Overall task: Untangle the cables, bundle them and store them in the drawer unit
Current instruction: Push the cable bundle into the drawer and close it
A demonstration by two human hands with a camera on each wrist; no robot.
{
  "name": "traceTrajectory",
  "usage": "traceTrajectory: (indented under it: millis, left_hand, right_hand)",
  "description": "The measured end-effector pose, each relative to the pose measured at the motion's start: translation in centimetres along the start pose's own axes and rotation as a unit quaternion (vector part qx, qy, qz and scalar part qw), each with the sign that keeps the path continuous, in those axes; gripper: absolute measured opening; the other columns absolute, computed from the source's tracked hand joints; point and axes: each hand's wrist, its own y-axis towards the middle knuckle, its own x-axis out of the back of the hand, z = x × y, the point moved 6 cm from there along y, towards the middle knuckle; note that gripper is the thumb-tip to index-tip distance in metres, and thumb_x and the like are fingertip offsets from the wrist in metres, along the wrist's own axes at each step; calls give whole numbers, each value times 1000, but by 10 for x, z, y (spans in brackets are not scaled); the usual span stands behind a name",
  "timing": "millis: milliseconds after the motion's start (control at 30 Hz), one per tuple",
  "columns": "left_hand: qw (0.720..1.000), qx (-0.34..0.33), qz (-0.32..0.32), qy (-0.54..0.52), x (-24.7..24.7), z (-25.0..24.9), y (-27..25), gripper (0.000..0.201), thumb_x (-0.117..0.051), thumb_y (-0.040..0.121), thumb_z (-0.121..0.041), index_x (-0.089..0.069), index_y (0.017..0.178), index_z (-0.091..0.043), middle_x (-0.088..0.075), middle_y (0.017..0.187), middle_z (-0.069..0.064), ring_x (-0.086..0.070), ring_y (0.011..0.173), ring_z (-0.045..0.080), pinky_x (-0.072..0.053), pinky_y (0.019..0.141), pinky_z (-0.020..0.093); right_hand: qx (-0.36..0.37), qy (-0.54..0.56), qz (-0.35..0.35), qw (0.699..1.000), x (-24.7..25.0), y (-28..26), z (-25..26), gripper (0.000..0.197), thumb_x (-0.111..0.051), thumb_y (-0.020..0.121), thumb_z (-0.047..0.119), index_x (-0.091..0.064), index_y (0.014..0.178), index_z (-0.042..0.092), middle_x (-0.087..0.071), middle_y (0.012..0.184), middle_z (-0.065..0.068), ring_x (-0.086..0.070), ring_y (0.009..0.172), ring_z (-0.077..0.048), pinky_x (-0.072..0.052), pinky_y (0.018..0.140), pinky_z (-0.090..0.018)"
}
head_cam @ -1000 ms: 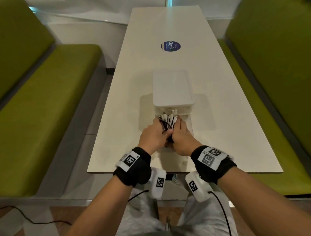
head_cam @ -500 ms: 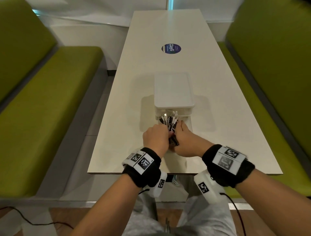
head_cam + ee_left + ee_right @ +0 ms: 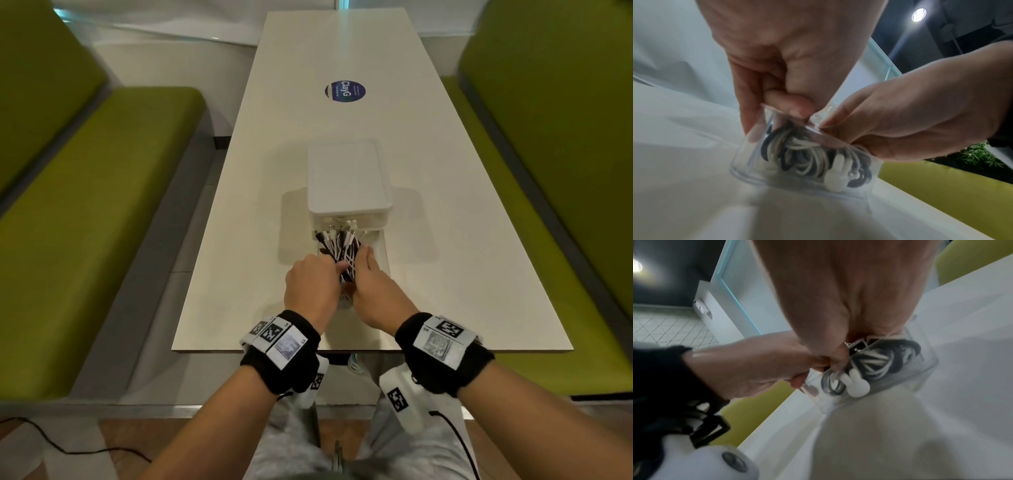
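A bundle of black and white cables (image 3: 339, 247) lies in the pulled-out clear drawer (image 3: 383, 253) of the white drawer unit (image 3: 348, 178). Its plugs point toward the unit. My left hand (image 3: 311, 284) grips the bundle's near end from the left, and my right hand (image 3: 372, 279) grips it from the right. In the left wrist view the coiled cables (image 3: 807, 154) show through the clear drawer wall (image 3: 744, 162), with a white rabbit-shaped tie (image 3: 836, 175) on them. The right wrist view shows the same cables (image 3: 877, 363) and tie (image 3: 856, 386) under my curled fingers.
The unit stands mid-width on a long white table (image 3: 239, 240) with a round blue sticker (image 3: 345, 91) further back. Green benches (image 3: 85, 222) run along both sides. A black wire (image 3: 51, 442) trails on the floor at lower left.
Both hands stay gripped on the bundle at the open drawer. Only the wrists have shifted slightly.
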Motion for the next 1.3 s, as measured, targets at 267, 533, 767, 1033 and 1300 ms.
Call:
traceTrajectory:
  millis: [267, 533, 767, 1033, 1300]
  left_hand:
    - [999, -28, 13, 24, 7, -5, -2, 35, -40, 104, -33, -64, 100, -8, -63, 100, 13, -59, 96, 33, -36, 68, 33]
    - [988, -95, 74, 95, 4, -14, 4, 31, -36, 102, -16, -67, 107, -12, -43, 72, 1, -48, 78, 25, -33, 66, 32]
    - [997, -44, -65, -18, 30, 5, -12, 28, -48, 100, -38, -57, 112, -14, -70, 91, 8, -65, 89, 31, -37, 65, 32]
    - [988, -62, -55, 132, 18, -25, 1, 32, -41, 100, -15, -53, 127, -2, -67, 108, 11, -59, 102, 27, -45, 80, 35]
    - [988, -93, -55, 111, 12, -24, -5, 21, -55, 88, -15, -67, 104, -12, -69, 94, 7, -53, 113, 29, -35, 101, 50]
  right_hand:
    - [20, -36, 161, 986, 12, -4, 8, 104, -58, 94, 27, 30, 145, 5, 31, 156, -12, 3, 150, -30, -15, 121, -41]
    - [24, -123, 45, 991, 2, -10, 10, 125, -78, 80, 34, 21, 149, 0, 20, 159, -21, 7, 150, -31, -4, 120, -33]
    - [37, -139, -1, 990, -6, -2, 7, 105, -64, 89, 33, 13, 149, -5, 10, 159, -26, 5, 150, -32, -6, 121, -35]
    - [103, -142, -42, 984, -4, -16, 9, 102, -57, 93, 33, 22, 148, 0, 33, 155, -17, 23, 147, -29, -4, 123, -40]
    - [154, -173, -59, 971, -2, -21, 11, 94, -52, 91, 13, 21, 151, 12, 33, 156, -8, 25, 146, -22, 1, 122, -36]
